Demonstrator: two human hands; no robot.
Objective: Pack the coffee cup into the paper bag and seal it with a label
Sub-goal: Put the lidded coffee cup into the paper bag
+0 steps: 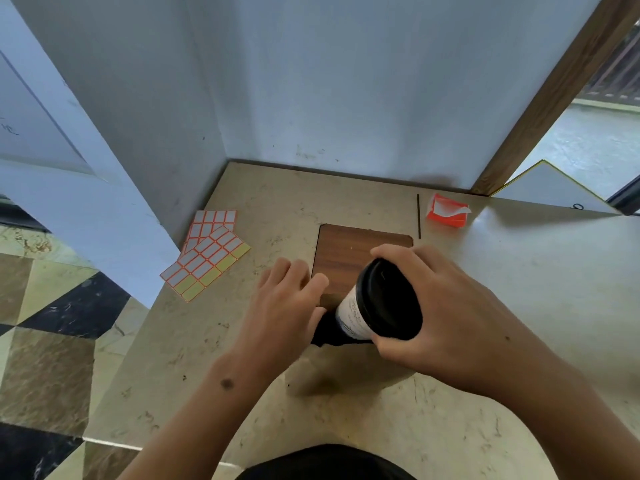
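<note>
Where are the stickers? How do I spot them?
Look at the beige counter, at its left edge beside the white wall. Two label sheets lie there overlapped, left of the left hand. Nothing else has their grid of white rectangles edged in orange.

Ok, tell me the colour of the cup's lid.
Black lid, clearest in the head view.

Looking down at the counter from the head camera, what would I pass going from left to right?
Label sheets → left hand → coffee cup → right hand. Farther back, to the right: thin dark stick, then orange tissue pack.
</note>
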